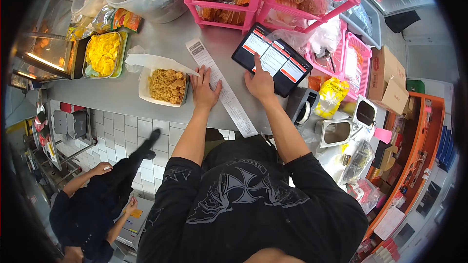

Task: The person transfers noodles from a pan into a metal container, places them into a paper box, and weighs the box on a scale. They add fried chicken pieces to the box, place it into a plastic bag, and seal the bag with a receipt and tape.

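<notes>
A long printed receipt lies slantwise on the metal counter. On its left edge rests my left hand, palm down with the fingers apart. My right hand is at a tablet, its index finger stretched out over the lit screen and the other fingers curled. White and orange panels show on that screen. Left of my left hand stands an open paper box holding crumbly fried food, its lid folded back.
Pink baskets with bagged food stand behind the tablet. A tape dispenser, a yellow pouch and metal containers sit to the right. At left is a yellow-filled tub. Another person is at lower left.
</notes>
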`<state>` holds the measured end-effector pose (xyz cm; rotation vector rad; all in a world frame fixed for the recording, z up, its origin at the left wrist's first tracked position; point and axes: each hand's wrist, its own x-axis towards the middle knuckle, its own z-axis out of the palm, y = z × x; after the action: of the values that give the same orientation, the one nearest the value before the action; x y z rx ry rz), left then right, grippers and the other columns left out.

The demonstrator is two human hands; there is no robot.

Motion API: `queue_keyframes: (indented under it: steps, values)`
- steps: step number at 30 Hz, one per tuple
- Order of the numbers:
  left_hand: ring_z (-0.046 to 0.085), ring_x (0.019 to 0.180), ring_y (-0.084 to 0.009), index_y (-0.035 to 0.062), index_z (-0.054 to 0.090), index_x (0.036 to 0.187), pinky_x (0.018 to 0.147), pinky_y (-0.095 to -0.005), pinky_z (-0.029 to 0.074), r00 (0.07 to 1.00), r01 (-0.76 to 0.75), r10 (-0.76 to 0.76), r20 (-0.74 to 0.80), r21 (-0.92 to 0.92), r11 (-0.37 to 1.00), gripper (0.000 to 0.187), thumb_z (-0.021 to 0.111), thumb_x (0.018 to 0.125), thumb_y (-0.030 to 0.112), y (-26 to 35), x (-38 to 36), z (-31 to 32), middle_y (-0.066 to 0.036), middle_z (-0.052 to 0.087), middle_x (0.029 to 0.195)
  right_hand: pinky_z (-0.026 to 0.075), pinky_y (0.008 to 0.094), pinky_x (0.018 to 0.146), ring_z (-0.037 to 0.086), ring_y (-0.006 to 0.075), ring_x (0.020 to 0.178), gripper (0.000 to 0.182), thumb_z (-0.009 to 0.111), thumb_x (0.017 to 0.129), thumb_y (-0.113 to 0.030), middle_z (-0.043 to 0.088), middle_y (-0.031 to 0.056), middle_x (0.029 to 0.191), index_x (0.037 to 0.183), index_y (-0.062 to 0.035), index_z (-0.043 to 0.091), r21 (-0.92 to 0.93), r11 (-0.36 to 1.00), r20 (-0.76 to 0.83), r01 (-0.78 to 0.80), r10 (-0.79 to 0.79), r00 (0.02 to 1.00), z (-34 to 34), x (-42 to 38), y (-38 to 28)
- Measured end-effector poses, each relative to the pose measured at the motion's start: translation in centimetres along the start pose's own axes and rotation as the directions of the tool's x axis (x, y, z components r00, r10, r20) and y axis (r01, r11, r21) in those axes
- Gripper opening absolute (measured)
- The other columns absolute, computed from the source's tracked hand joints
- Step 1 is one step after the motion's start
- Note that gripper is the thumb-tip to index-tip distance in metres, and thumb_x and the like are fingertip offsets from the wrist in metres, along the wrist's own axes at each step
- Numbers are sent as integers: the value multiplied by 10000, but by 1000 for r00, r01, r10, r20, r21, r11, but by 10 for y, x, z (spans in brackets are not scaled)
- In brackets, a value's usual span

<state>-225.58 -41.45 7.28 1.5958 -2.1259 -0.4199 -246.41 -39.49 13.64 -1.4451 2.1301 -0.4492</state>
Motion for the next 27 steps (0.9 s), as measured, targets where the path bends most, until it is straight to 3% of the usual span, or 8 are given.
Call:
queue_keyframes:
  steps: [7,10,12,13,19,22,24,27]
  values:
    - [288,1376,-336,46,508,1320,1155,-528,148,1000,3,-3,-3,-17,1000,618,669,807,352,-2,0,1,-121,393,1446,509,541,768,636,489,812,757,557,877,-319,653,307,907,1502,-103,188,99,994,70,-46,39,997,-2,-7,1]
    - [287,1378,-335,48,505,1323,1151,-536,154,1000,10,-10,8,3,1000,622,671,806,352,-3,0,2,-120,388,1450,505,535,801,635,487,839,765,566,870,-315,655,300,946,1502,-104,190,130,991,50,3,-10,999,11,-13,12]
    - [285,1379,-335,48,504,1324,1150,-539,157,1000,4,-4,2,-9,1000,623,670,807,353,-3,0,2,-121,388,1450,513,442,634,631,340,587,761,608,851,-263,600,131,596,1490,-70,243,24,991,-127,134,-130,983,27,-16,23]
    - [285,1379,-335,48,504,1324,1150,-539,157,1000,6,-6,3,-8,1000,623,670,807,353,-3,1,2,-121,388,1450,511,439,624,626,337,570,756,612,848,-263,599,123,590,1485,-64,257,57,997,-53,56,-53,997,22,-18,18]
    - [253,1392,-343,34,500,1329,1166,-511,130,999,18,-18,35,-12,1000,637,640,812,381,-3,1,1,-123,362,1469,510,441,618,628,339,570,747,613,849,-258,604,129,592,1484,-75,265,85,995,-46,57,-53,998,17,-18,12]
    - [246,1396,-340,37,497,1333,1167,-511,127,999,26,-25,36,-15,1000,640,644,810,377,-1,0,0,-120,363,1469,516,470,653,637,377,617,682,604,853,-257,633,161,646,1457,-99,330,115,989,-30,90,-87,996,13,-16,5]
    - [239,1401,-333,42,491,1339,1169,-513,121,998,37,-37,51,-1,999,642,643,812,376,-1,1,0,-115,362,1471,517,495,715,646,419,699,603,594,855,-260,657,203,720,1410,-113,410,9,990,-31,141,-141,990,15,-14,2]
    - [238,1402,-324,46,486,1345,1171,-510,119,998,32,-32,47,1,999,643,637,817,381,-3,0,2,-107,356,1475,510,507,771,647,442,794,543,586,856,-264,669,234,787,1363,-111,469,5,995,2,105,-105,995,21,-14,4]
